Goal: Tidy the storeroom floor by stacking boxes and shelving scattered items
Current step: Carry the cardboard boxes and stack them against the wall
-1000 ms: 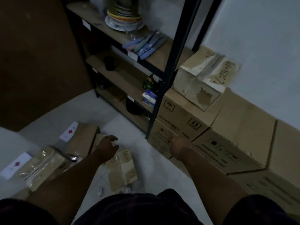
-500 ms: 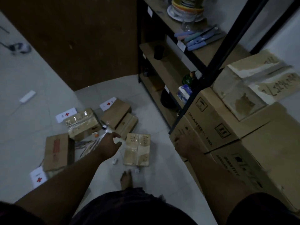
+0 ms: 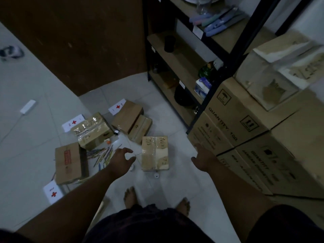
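Cartons [image 3: 245, 120] printed "QUANTITY: 100" stack right, beside the shelf [image 3: 184, 55]. Small boxes [image 3: 155, 153], red-cross cards [image 3: 117, 106] and sticks [image 3: 103, 154] litter the white tile floor [image 3: 175, 130]. Left grip [image 3: 121, 159] and right grip [image 3: 203, 160] hover released, empty.

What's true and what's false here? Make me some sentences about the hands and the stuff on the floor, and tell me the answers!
1. The left hand and the right hand hold nothing. True.
2. The taped box lies on the floor, between the two hands. True.
3. The coloured sticks are tied in a neat bundle. False: they lie scattered loose on the floor.
4. The white cards have blue stars on them. False: they have red crosses.
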`<state>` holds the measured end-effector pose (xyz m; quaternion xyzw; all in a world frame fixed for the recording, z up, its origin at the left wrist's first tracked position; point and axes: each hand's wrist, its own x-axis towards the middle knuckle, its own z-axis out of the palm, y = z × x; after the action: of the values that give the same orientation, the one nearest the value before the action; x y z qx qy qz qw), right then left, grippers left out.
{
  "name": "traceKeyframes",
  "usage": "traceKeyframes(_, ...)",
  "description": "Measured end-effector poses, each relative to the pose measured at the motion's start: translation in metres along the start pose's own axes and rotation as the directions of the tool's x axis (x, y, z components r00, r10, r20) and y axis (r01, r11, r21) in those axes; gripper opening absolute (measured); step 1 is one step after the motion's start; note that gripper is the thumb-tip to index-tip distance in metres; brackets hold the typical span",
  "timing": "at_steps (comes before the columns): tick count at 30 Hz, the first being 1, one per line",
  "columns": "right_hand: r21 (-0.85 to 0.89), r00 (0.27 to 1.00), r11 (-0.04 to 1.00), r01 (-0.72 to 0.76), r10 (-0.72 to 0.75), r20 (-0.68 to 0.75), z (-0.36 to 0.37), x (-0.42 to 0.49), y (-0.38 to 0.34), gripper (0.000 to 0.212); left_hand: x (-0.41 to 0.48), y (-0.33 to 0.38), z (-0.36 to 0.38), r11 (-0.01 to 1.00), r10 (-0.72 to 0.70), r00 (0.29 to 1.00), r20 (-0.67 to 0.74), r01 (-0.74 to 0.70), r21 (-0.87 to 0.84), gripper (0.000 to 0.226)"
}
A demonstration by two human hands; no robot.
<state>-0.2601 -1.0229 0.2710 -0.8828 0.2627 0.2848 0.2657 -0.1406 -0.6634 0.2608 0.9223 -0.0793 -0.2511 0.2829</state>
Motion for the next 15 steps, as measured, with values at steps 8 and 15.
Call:
traceKeyframes(8,0.042,0.998,0.998,-0.038,0.040,-0.050,0.045,0.033,-0.051,0.079,0.070,-0.047,-0.015,0.984,-0.106,0.992,0.063,0.113,-0.135,0.035)
traceKeyframes(15,-0.011,0.996,0.996,-0.086,0.087,0.020,0.120,0.114,-0.058,0.083,0.145,-0.097,0.042,0.940,-0.235,0.969,0.081,0.248,-0.233,0.042)
